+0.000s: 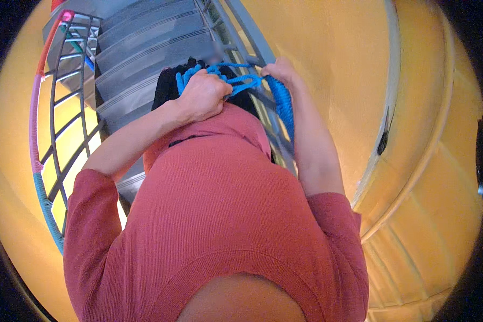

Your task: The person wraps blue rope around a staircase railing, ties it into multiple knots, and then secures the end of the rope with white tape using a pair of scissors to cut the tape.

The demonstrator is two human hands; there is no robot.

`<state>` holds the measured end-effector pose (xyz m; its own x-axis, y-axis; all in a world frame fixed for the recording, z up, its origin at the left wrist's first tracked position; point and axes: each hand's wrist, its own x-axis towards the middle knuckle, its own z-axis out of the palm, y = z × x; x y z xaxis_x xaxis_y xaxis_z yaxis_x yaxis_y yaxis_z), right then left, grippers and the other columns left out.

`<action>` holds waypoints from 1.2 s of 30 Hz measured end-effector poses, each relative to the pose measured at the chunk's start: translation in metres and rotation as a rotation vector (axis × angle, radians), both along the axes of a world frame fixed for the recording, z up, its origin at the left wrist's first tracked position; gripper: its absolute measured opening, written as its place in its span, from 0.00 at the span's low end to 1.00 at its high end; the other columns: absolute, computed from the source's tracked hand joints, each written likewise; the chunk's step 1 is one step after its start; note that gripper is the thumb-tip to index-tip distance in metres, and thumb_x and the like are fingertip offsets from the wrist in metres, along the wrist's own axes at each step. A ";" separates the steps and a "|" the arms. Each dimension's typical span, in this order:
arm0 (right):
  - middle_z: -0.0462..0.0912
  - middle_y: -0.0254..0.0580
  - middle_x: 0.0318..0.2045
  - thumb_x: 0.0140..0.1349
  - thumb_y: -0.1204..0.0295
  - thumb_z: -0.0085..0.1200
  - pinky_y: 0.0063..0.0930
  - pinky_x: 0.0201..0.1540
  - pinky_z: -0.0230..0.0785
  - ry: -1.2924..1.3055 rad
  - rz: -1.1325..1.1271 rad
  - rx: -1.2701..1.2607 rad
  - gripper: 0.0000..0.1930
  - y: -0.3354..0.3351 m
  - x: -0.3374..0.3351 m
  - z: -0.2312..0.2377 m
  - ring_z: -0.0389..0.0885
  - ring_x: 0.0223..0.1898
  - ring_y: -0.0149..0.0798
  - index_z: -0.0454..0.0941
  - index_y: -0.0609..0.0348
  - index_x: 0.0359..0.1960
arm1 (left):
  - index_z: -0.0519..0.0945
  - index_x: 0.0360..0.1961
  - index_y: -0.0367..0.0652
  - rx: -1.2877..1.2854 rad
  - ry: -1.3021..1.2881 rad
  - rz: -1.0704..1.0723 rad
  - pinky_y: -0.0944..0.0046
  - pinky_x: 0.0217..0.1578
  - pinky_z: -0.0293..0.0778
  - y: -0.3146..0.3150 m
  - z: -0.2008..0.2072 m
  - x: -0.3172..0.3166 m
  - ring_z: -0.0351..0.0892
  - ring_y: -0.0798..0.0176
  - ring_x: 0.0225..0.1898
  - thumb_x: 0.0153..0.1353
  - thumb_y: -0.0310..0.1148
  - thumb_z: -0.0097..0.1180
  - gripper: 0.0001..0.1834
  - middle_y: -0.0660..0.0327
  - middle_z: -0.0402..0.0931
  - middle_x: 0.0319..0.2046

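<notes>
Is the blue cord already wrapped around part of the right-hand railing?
Yes: blue cord is wound in tight coils on the grey railing just below the right hand.

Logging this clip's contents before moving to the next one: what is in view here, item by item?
blue cord: one bundle, blue, bunched between both hands and wound down the right railing
right railing: one, grey metal, beside the stairs
left railing: one, grey, top rail wrapped in pink, red and teal cord
stairs: one flight, grey, going down ahead
walls: yellow, both sides
top: one, salmon-pink knit, worn
left hand: fingers closed on the blue cord
right hand: gripping the blue cord at the right railing
</notes>
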<state>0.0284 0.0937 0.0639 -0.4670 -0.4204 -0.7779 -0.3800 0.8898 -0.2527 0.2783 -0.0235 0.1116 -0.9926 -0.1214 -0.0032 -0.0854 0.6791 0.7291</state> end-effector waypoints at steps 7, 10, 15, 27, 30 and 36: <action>0.83 0.54 0.33 0.37 0.60 0.62 0.39 0.39 0.72 0.138 0.073 -0.005 0.21 -0.011 0.012 0.029 0.82 0.37 0.49 0.82 0.60 0.33 | 0.76 0.18 0.43 -0.097 -0.024 0.000 0.53 0.34 0.65 -0.012 0.006 0.016 0.76 0.47 0.30 0.42 0.29 0.53 0.02 0.52 0.75 0.20; 0.83 0.57 0.35 0.44 0.57 0.59 0.41 0.40 0.72 0.072 0.157 -0.041 0.19 -0.005 0.011 0.033 0.81 0.38 0.51 0.82 0.59 0.33 | 0.72 0.18 0.44 -0.120 -0.028 0.018 0.55 0.33 0.64 -0.014 0.008 0.016 0.76 0.52 0.32 0.41 0.28 0.54 0.03 0.56 0.75 0.23; 0.81 0.60 0.34 0.55 0.52 0.53 0.45 0.37 0.72 0.517 0.316 -0.025 0.23 -0.020 0.058 0.080 0.82 0.34 0.55 0.82 0.65 0.32 | 0.75 0.23 0.44 -0.176 -0.070 0.026 0.55 0.35 0.66 -0.029 0.013 0.017 0.78 0.54 0.33 0.44 0.29 0.53 0.03 0.57 0.77 0.25; 0.78 0.38 0.27 0.59 0.68 0.57 0.30 0.32 0.71 -0.125 -0.379 -0.851 0.09 -0.004 0.154 0.096 0.78 0.28 0.32 0.74 0.60 0.32 | 0.75 0.49 0.46 0.233 -0.283 -0.154 0.47 0.35 0.73 -0.062 0.046 -0.029 0.78 0.39 0.34 0.46 0.34 0.55 0.24 0.44 0.79 0.31; 0.78 0.38 0.29 0.57 0.76 0.58 0.24 0.34 0.72 0.095 0.012 -0.871 0.07 -0.028 0.164 0.144 0.77 0.30 0.26 0.74 0.63 0.36 | 0.75 0.48 0.41 0.508 -0.244 -0.396 0.53 0.32 0.73 -0.087 0.007 -0.037 0.80 0.57 0.35 0.45 0.32 0.58 0.25 0.51 0.80 0.32; 0.62 0.58 0.59 0.41 0.65 0.71 0.41 0.63 0.58 0.205 -0.109 -0.917 0.49 -0.014 0.146 0.125 0.61 0.62 0.53 0.53 0.57 0.64 | 0.77 0.35 0.44 1.251 -0.743 -0.011 0.74 0.17 0.67 -0.109 0.030 -0.052 0.72 0.75 0.21 0.57 0.40 0.54 0.11 0.64 0.75 0.23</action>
<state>0.1743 0.0794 0.1892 -0.6310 -0.7732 -0.0638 -0.4209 0.4103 -0.8090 0.2265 -0.1323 0.1416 -0.7157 0.3534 -0.6024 -0.6984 -0.3515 0.6235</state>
